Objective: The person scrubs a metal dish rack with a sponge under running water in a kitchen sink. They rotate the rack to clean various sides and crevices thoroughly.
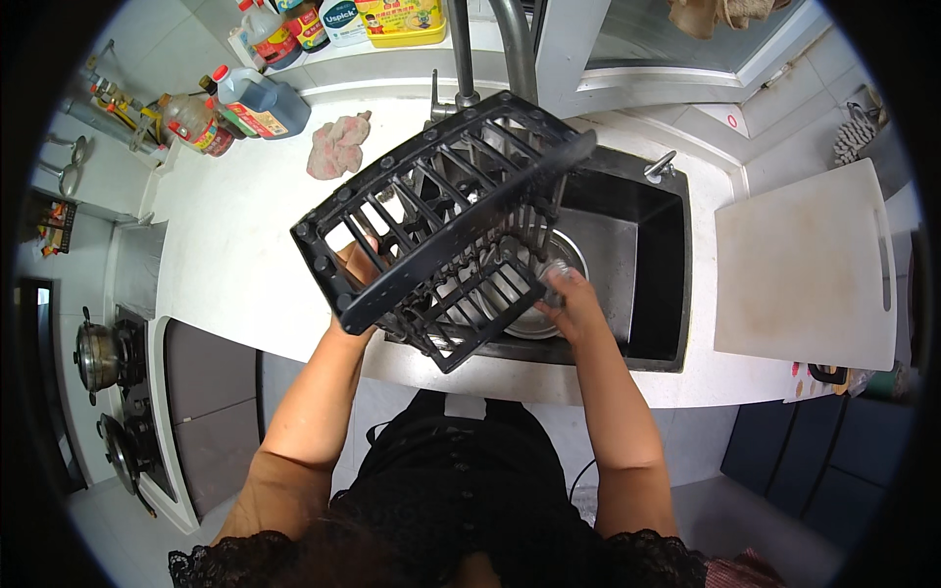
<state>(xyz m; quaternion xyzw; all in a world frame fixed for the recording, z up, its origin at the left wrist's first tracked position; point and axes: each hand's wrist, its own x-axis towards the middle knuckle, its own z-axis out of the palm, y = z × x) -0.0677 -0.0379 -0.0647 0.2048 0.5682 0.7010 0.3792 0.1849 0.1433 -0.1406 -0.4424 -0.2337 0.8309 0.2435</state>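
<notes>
A black slatted dish rack (441, 216) is tilted up in the air over the counter's edge and the left part of the sink. My left hand (359, 263) is closed round its left side, with part of the fingers hidden behind the slats. At the rack's lower right corner, my right hand (574, 302) is closed on a small, silvery, crinkled scrubber (557, 270), pressed close to the bars. Below the rack, a round metal basin (580, 253) sits in the black sink (659, 294), largely covered by the rack.
A grey faucet (515, 49) rises behind the rack. Left of it lie a crumpled pinkish cloth (339, 147) and a dark jug with a red cap (263, 106). A white cutting board (804, 269) stands right of the sink. Pots (96, 355) are on the stove at far left.
</notes>
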